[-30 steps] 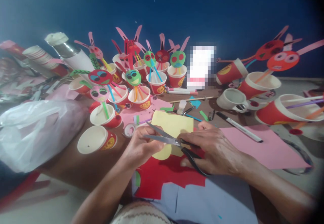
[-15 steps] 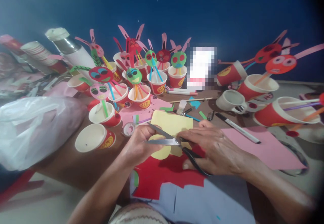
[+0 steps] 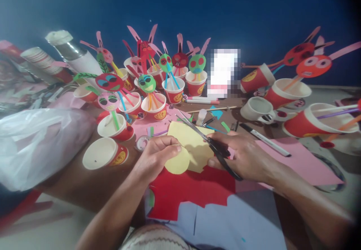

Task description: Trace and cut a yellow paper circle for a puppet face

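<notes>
Yellow circle (image 3: 178, 162) pinched by left hand (image 3: 156, 156); scissors (image 3: 209, 140) (right hand (image 3: 246, 155) gripping) now swung clear.

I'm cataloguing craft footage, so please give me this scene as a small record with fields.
left hand: holds yellow disc
right hand: holds scissors
under the disc: red paper
beyond the disc: yellow sheet
right side: marker, pink sheet, mug
left side: white bag
back: paper faces above red cups
</notes>
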`<state>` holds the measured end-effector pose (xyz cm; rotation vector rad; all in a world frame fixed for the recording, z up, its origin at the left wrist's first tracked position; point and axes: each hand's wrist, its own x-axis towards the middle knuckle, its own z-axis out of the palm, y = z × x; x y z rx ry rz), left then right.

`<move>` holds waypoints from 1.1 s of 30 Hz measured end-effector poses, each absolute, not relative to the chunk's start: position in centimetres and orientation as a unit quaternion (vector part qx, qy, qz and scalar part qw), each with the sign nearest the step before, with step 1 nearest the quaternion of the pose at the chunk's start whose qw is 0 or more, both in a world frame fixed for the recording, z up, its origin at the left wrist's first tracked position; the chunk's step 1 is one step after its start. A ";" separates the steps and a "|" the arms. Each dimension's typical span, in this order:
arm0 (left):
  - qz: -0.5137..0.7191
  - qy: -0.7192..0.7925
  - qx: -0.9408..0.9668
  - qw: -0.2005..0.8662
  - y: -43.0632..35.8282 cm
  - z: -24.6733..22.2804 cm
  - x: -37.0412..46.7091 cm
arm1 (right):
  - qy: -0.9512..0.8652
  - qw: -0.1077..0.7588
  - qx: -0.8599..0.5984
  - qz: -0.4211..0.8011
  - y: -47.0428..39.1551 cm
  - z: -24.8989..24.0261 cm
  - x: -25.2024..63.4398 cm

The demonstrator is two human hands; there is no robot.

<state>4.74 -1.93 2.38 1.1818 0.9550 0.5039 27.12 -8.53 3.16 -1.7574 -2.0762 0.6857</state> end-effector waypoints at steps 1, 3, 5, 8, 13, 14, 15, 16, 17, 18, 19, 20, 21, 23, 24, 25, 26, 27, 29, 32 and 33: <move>0.226 0.426 0.528 0.699 -2.0 2.4 4.8 | -0.725 0.166 -0.615 0.262 -8.5 3.3 27.1; 0.230 0.424 0.521 0.704 -2.0 2.4 4.9 | -0.714 0.163 -0.611 0.302 -8.6 3.4 26.9; 0.237 0.427 0.518 0.703 -2.0 2.6 5.0 | -0.704 0.166 -0.604 0.334 -8.7 3.5 26.6; 0.251 0.425 0.516 0.700 -2.0 2.7 5.2 | -0.698 0.178 -0.596 0.355 -8.8 3.5 26.4; 0.271 0.433 0.511 0.691 -2.2 2.6 5.4 | -0.667 0.209 -0.575 0.424 -8.8 3.1 26.0; 0.275 0.439 0.516 0.682 -2.2 2.5 5.4 | -0.663 0.210 -0.575 0.431 -8.8 3.0 25.9; 0.283 0.445 0.521 0.671 -2.2 2.4 5.4 | -0.661 0.209 -0.580 0.428 -8.8 2.8 25.8; 0.295 0.451 0.522 0.661 -2.2 2.3 5.4 | -0.662 0.207 -0.588 0.416 -8.8 2.6 25.7; 0.312 0.456 0.519 0.653 -2.1 2.2 5.3 | -0.666 0.205 -0.599 0.395 -8.8 2.3 25.7; 0.333 0.457 0.510 0.648 -1.9 2.1 5.1 | -0.670 0.199 -0.612 0.370 -8.8 2.1 25.7; 0.358 0.456 0.495 0.647 -1.8 2.1 5.0 | -0.674 0.190 -0.626 0.343 -8.8 1.9 25.6; 0.380 0.452 0.479 0.649 -1.6 2.2 4.8 | -0.678 0.178 -0.638 0.319 -8.7 1.8 25.6; 0.398 0.447 0.463 0.653 -1.5 2.2 4.6 | -0.684 0.163 -0.646 0.296 -8.7 1.6 25.6; 0.415 0.443 0.436 0.664 -1.3 2.3 4.1 | -0.696 0.138 -0.655 0.261 -8.6 1.5 25.7; 0.418 0.446 0.424 0.668 -1.2 2.4 3.8 | -0.701 0.128 -0.656 0.248 -8.5 1.5 25.7; 0.417 0.451 0.413 0.672 -1.2 2.4 3.6 | -0.707 0.117 -0.655 0.238 -8.5 1.4 25.7; 0.416 0.456 0.403 0.676 -1.2 2.4 3.4 | -0.714 0.104 -0.653 0.229 -8.5 1.4 25.8; 0.417 0.461 0.393 0.678 -1.2 2.4 3.3 | -0.721 0.092 -0.651 0.219 -8.5 1.4 25.9; 0.421 0.465 0.380 0.680 -1.1 2.3 3.2 | -0.738 0.067 -0.638 0.209 -8.6 1.3 26.1; 0.428 0.453 0.373 0.688 -0.8 2.1 3.2 | -0.770 0.043 -0.592 0.235 -8.7 1.3 26.3; 0.428 0.451 0.371 0.690 -0.7 2.0 3.2 | -0.778 0.038 -0.575 0.250 -8.8 1.3 26.3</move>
